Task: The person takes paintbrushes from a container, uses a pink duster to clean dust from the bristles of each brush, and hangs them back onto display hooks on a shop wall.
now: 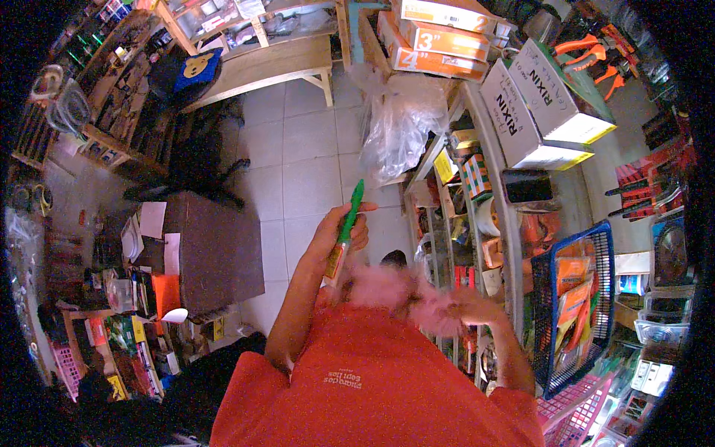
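My left hand (342, 232) is closed around a slim green pen-like item (353, 209). Its pointed green end points away from me, and a label covers its lower part. The index finger sticks out past it to the right. On the right, my right hand (475, 308) grips a pink fluffy cloth or duster (391, 288), blurred and spread in front of my red shirt. The fingers of that hand are partly hidden by the pink material. Close to the right hand are shelves (505, 246) packed with small boxed goods.
A blue plastic basket (606, 268) holds orange-carded packets at right. Two cartons (511, 112) and stacked orange boxes (452, 42) stand farther up. A clear plastic bag (399, 131) hangs by the shelf. At left are a brown cabinet (220, 257), a dark chair (198, 151) and a wooden bench (268, 70).
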A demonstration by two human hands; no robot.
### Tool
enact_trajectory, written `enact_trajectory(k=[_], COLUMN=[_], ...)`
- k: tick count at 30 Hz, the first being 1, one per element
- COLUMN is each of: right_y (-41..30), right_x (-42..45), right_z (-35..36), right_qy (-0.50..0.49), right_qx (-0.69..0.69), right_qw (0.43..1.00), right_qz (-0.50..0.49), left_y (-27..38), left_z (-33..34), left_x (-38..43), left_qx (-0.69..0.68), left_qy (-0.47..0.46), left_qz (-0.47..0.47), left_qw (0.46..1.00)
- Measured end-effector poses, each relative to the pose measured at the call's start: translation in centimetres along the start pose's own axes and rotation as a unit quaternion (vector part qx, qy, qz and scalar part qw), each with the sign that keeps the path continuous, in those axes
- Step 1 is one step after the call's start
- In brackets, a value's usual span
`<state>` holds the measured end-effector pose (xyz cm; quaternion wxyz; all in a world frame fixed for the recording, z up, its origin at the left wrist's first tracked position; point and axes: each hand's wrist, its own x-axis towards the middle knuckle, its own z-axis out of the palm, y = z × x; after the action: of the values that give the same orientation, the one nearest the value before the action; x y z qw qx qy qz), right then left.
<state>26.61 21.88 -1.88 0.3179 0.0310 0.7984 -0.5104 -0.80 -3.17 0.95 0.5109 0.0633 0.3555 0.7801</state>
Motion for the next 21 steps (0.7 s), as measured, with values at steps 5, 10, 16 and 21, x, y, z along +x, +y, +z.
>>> enact_trajectory(k=[5,10,16,21], right_y=[-4.2,-2.7,-6.2,-8.1], right_x=[-0.7,0.3,-0.4,-0.9], right_z=[-0.5,0.4,-0.6,-0.8], right_qy=[-0.001,0.024,-0.005,0.134], right_qx=[0.030,-0.022,-0.067,0.077], right_qw=[0.996,0.999,0.993,0.981], right_qz=[0.081,-0.041,-0.101,0.121], left_y=[0.0,-0.8,-1.7,-1.2], left_z=[1.2,0.1,-0.9,0.8], left_x=[0.0,-0.1,0.1,-0.5], left_qx=[-0.032,-0.051,-0.131,-0.150], left_qy=[0.125,0.095,0.119,0.252], left_qz=[-0.003,0.033,0.103,0.122], left_qw=[0.992,0.994,0.979,0.948])
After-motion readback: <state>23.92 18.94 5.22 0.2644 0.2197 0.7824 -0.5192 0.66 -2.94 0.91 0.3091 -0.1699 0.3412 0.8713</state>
